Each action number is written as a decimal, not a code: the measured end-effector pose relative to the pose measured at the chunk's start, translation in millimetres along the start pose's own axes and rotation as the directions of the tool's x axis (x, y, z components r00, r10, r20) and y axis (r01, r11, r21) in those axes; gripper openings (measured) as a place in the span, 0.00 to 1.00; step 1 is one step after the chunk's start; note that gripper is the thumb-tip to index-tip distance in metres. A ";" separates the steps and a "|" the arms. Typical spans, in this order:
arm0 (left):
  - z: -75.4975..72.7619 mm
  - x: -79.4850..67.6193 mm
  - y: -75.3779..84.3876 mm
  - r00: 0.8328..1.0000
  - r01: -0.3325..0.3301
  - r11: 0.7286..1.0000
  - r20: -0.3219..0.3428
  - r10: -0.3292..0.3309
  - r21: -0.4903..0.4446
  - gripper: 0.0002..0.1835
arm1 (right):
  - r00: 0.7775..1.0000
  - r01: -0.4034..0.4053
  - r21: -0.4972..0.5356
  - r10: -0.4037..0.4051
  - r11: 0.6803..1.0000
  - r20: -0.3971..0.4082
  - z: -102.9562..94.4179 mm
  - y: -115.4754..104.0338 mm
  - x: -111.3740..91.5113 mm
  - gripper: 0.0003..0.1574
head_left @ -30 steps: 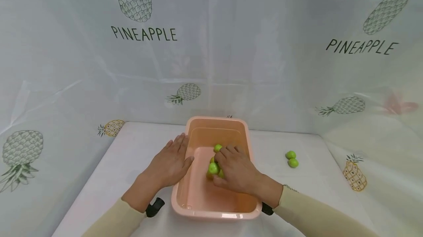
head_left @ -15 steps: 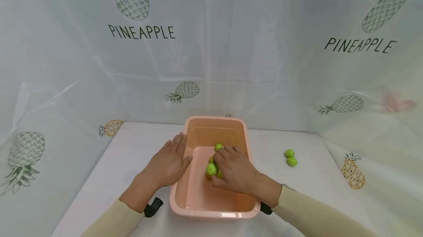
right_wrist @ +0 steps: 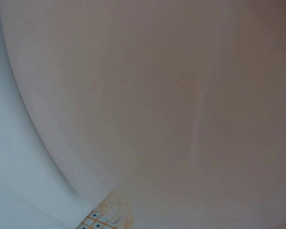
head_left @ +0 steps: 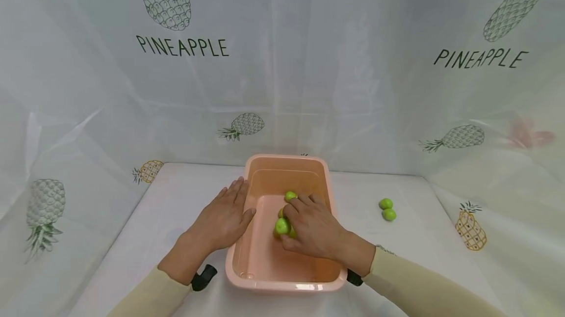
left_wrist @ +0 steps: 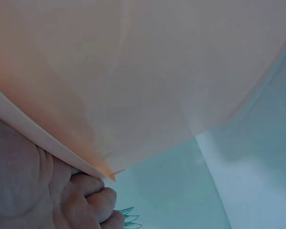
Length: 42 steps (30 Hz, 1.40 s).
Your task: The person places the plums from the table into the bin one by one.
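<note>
A pink plastic basin (head_left: 284, 285) stands in the middle of the table in the head view. My left hand (head_left: 222, 219) lies against its left rim with straight fingers; the left wrist view shows the palm (left_wrist: 19, 176) along the rim. Inside the basin, my right hand (head_left: 315, 226) curls its fingers over a cluster of small round green fruits (head_left: 282, 225), partly hidden under the hand. A yellowish one (head_left: 280, 213) peeks out by the fingers. Another green fruit (head_left: 290, 196) sits just beyond the fingertips. In the right wrist view only the basin wall (right_wrist: 133, 95) fills the picture.
Two more green fruits (head_left: 387, 209) lie on the white table (head_left: 366, 189) to the right of the basin. A pineapple-print plastic sheet (head_left: 282, 71) hangs behind and at the sides. Black wrist straps (head_left: 204, 277) show below the wrists.
The head view has shifted slightly. The front green fruit by the right thumb has moved a little to the left; both hands hold nearly the same pose.
</note>
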<state>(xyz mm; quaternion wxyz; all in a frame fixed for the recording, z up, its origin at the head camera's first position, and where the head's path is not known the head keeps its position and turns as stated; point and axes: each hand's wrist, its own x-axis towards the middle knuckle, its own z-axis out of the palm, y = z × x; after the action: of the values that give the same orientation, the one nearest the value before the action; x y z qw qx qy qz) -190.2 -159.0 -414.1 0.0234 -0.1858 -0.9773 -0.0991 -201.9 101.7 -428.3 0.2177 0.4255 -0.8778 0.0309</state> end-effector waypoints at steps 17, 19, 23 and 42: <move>1.8 -3.3 1.3 1.000 0.002 1.000 -0.011 -0.002 -0.015 0.40 | 1.000 0.003 0.015 -0.003 1.000 -0.031 0.6 1.6 -3.3 0.21; 2.7 -4.0 0.8 1.000 -0.001 1.000 -0.019 0.000 -0.018 0.40 | 0.999 0.004 0.010 -0.004 1.000 -0.039 1.3 1.3 -3.3 0.20; 3.5 -4.9 1.0 0.999 -0.010 1.000 -0.035 0.009 -0.018 0.39 | 0.998 0.002 -0.013 -0.003 1.000 -0.056 1.5 1.6 -3.4 0.19; 0.7 -3.2 1.3 1.000 0.001 1.000 -0.023 -0.001 -0.013 0.40 | 0.966 -0.182 -0.056 0.168 0.982 -0.195 -10.5 30.0 -18.0 0.15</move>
<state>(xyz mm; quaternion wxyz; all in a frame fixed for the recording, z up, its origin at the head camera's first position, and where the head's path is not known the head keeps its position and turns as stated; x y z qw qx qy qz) -186.8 -158.8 -414.8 0.0336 -0.1844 -0.9763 -0.1078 -211.2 136.5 -422.3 0.3121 0.3331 -0.8878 0.0581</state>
